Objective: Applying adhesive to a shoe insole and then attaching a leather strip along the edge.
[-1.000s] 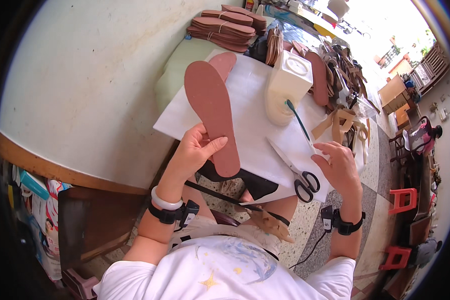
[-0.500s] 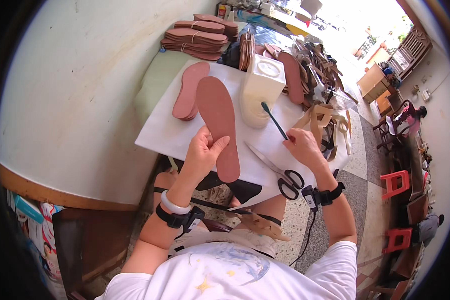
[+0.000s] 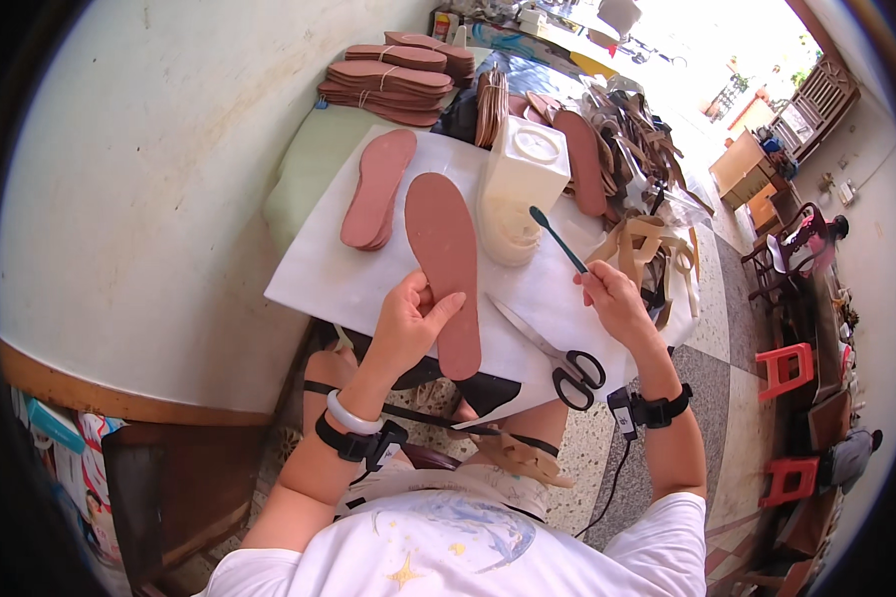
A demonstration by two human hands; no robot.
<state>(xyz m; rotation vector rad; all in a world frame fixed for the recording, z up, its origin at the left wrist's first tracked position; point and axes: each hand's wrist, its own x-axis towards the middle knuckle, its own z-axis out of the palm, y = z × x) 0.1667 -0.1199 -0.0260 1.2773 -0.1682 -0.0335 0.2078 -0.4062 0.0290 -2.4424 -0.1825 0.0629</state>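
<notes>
A reddish-brown shoe sole [image 3: 442, 234] is pinched in my left hand [image 3: 415, 316], its wide end pointing away from me. My right hand [image 3: 615, 300] grips a dark green toothbrush-like brush [image 3: 560, 242]; its head is raised near a cut-open whitish plastic jug [image 3: 530, 164], apart from the sole. Inside the jug's open lower part is a pale substance [image 3: 513, 221]. Between my hands, black-handled scissors [image 3: 558, 360] lie on the white tabletop [image 3: 309, 269]. A short stack of similar soles [image 3: 378, 189] rests to the left of the jug.
Bundled soles [image 3: 388, 80] are piled at the back left on a green surface [image 3: 319, 149]. Tan straps [image 3: 647, 244] and a heap of dark strips [image 3: 642, 129] crowd the right side. Red stools [image 3: 786, 370] stand on the floor farther right. A wall [image 3: 149, 219] rises on the left.
My right hand has lifted the brush slightly right and away from the jug's opening. The sole in my left hand has shifted a little right and toward me.
</notes>
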